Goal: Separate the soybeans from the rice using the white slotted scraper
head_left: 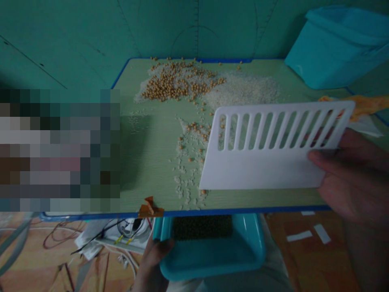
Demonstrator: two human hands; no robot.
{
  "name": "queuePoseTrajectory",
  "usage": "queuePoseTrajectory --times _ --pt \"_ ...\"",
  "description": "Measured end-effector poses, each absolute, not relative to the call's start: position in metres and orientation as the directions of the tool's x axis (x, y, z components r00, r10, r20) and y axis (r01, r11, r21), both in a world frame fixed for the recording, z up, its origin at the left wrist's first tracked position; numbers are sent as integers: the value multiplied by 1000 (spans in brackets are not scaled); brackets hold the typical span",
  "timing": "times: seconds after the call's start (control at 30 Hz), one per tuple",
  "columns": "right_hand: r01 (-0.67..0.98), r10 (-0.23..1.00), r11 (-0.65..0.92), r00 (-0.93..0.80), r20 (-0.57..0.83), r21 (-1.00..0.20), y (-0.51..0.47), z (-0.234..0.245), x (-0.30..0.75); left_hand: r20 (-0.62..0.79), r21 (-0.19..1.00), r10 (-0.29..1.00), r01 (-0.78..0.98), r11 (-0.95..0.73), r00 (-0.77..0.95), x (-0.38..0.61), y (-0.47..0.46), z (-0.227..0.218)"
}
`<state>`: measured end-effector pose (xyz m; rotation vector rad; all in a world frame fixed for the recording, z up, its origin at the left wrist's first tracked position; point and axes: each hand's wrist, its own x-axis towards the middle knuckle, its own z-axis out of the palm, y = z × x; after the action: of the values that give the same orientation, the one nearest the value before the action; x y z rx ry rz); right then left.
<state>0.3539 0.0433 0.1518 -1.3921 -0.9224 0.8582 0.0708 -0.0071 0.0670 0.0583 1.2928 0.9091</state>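
Observation:
My right hand [343, 174] grips the right end of a flat white plastic scraper [261, 168] with a row of slots, held over the right half of the table. My left hand [158, 257] is closed on the left rim of a teal plastic basin [209, 255] below the table's front edge. Small dark green grains [202, 226] lie in the basin. On the table, a heap of round tan beans [170, 83] adjoins a pile of white rice [243, 89]. Loose rice grains [188, 178] and a few beans trail toward the front edge, left of the scraper.
The light green table [136, 162] has a blue edge, with brown tape [151, 209] at the front. A teal bin [340, 48] stands at the back right, near an orange cloth [367, 106]. Cables [133, 231] lie below on the left. A blurred-out area covers the left side.

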Motion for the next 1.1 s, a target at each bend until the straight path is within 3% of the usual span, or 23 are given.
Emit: queuePoseTrajectory --times 0.23,0.83,0.93,1.1 --pt "2 925 -34 379 -30 -999 39 151 354 -811 476 585 -573 667 9 67 -10 66" --pt "-18 964 7 265 2 -1000 31 146 356 -783 518 622 -572 636 -18 68 -12 66" --pt "-7 957 -9 289 -11 -1000 33 148 356 -779 518 627 -581 628 -17 70 -11 67" --pt "160 870 33 481 107 -987 28 141 377 -739 527 673 -586 615 41 74 -5 69"
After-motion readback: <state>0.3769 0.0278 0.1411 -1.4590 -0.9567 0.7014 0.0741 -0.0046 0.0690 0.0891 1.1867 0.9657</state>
